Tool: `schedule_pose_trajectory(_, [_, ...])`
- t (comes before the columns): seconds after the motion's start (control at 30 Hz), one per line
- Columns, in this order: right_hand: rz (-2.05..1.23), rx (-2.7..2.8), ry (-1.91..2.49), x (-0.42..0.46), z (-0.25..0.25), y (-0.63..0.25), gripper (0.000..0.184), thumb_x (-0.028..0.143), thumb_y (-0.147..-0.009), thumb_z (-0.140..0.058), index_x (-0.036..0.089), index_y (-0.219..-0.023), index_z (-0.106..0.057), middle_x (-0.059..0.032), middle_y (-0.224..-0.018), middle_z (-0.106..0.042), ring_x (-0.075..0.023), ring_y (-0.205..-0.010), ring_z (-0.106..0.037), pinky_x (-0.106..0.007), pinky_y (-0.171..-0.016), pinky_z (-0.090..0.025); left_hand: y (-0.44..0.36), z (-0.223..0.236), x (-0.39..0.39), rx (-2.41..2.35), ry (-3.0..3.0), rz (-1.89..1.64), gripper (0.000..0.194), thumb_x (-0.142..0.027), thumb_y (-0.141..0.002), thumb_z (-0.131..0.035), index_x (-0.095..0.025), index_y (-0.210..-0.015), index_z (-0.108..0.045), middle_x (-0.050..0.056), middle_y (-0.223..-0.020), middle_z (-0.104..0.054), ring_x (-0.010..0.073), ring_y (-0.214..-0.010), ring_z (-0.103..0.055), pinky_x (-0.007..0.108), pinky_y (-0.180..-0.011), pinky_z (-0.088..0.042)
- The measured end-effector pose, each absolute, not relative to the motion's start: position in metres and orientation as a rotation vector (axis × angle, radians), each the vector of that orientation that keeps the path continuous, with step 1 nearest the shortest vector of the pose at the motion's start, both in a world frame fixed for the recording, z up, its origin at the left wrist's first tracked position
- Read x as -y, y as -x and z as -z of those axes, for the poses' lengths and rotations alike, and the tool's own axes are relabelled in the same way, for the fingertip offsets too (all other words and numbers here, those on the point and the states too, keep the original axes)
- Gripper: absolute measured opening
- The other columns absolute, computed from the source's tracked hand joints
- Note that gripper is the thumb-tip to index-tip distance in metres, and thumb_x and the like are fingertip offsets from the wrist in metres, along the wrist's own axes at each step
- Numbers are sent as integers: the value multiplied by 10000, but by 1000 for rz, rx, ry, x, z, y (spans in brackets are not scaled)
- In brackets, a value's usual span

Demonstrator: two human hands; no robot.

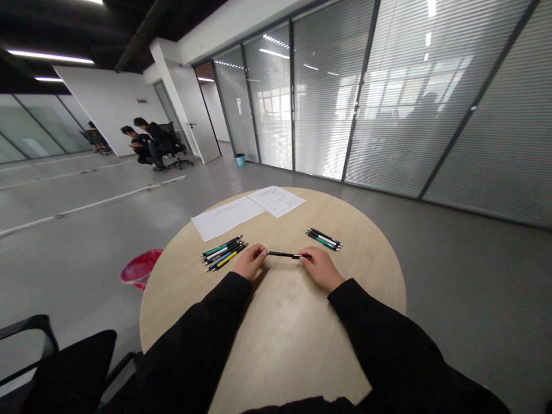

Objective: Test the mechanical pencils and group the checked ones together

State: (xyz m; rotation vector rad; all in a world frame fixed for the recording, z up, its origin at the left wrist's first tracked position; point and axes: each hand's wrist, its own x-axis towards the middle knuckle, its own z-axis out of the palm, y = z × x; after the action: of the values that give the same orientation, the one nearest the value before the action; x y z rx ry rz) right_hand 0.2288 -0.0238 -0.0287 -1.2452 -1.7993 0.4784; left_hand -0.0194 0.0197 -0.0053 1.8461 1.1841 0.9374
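A black pen [282, 254] lies level between my two hands, low over the round table [284, 328]. My left hand [251, 261] pinches one end of it. At the other end, the fingers of my right hand [319, 267] close around the pen near its clip. Left of my left hand is a pile of several pens [222, 253] with green, white, blue, yellow and black barrels. Beyond my right hand lies a smaller group of pens [323, 239], black, white and green.
Two paper sheets, a left one [228, 218] and a printed one [276, 201], lie at the table's far side. A red basket [140, 269] stands on the floor at left, near a black chair [64, 368]. Two people [149, 142] are in the background by an office chair.
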Motion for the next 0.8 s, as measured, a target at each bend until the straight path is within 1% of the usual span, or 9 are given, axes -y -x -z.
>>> schedule_pose_trajectory(0.17, [-480, 1802, 1262, 24, 29, -228, 128, 153, -850, -596, 185, -889, -713, -52, -865, -690, -178, -782, -588, -304, -744, -442, 21, 13, -25, -1090, -1786, -991, 276, -439, -770, -636, -179, -809, -551, -35, -665, -509, 108, -545, -474, 238, -540, -389])
schedule_pose_trajectory(0.27, [-484, 1799, 1257, 23, 30, -229, 131, 160, -852, -593, 188, -898, -712, -50, -872, -688, -176, -786, -588, -301, -746, -445, 20, 15, -25, -1130, -1766, -1021, 298, -471, -805, -602, -178, -816, -549, -40, -652, -492, 106, -540, -477, 237, -546, -398])
schedule_pose_trajectory(0.4, [-485, 1800, 1253, 23, 29, -228, 126, 158, -853, -594, 188, -885, -712, -48, -859, -684, -176, -786, -587, -299, -751, -441, 17, 12, -22, -1210, -1748, -1019, 396, -557, -856, -493, -180, -745, -543, -39, -612, -467, 110, -506, -458, 240, -510, -378])
schedule_pose_trajectory(0.53, [-491, 1805, 1258, 25, 27, -228, 128, 152, -854, -593, 184, -884, -713, -46, -841, -677, -176, -781, -583, -294, -742, -433, 16, 4, -19, -1288, -1820, -903, 494, -594, -868, -433, -179, -621, -539, -23, -544, -473, 122, -481, -437, 254, -499, -354])
schedule_pose_trajectory(0.67, [-488, 1802, 1252, 25, 27, -228, 127, 147, -855, -597, 182, -892, -714, -46, -854, -680, -174, -781, -580, -290, -739, -432, 17, -2, -17, -1306, -1924, -850, 507, -576, -860, -443, -191, -536, -497, -26, -482, -452, 124, -464, -409, 262, -510, -331])
schedule_pose_trajectory(0.8, [-494, 1800, 1249, 25, 26, -228, 129, 138, -848, -600, 183, -890, -713, -45, -856, -682, -175, -787, -584, -292, -747, -433, 17, -3, -17, -1295, -1955, -865, 467, -553, -840, -483, -193, -544, -505, -32, -477, -453, 127, -471, -403, 263, -516, -324])
